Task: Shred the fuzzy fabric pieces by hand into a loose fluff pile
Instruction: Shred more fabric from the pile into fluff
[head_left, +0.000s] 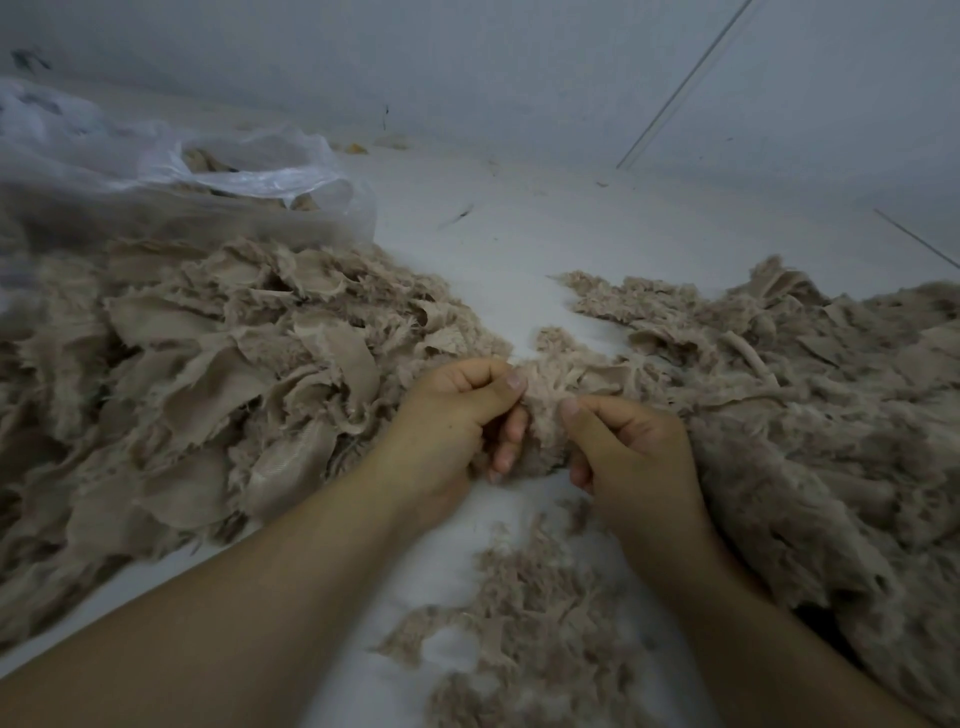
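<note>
White floor (519, 234) carries a clear plastic bag (218, 171) far left, beige scrap heaps (197, 374) both sides; left hand (457, 415) and right hand (628, 447) pinch a fuzzy piece (550, 410).

We seem to be on the floor of a bare workroom or storeroom: a plain pale floor (519, 244) meets blank grey walls (467, 62) at the far side, heaps of beige fabric scraps (197, 364) spread left and right, and a clear plastic bag (171, 171) slumps far left.
</note>
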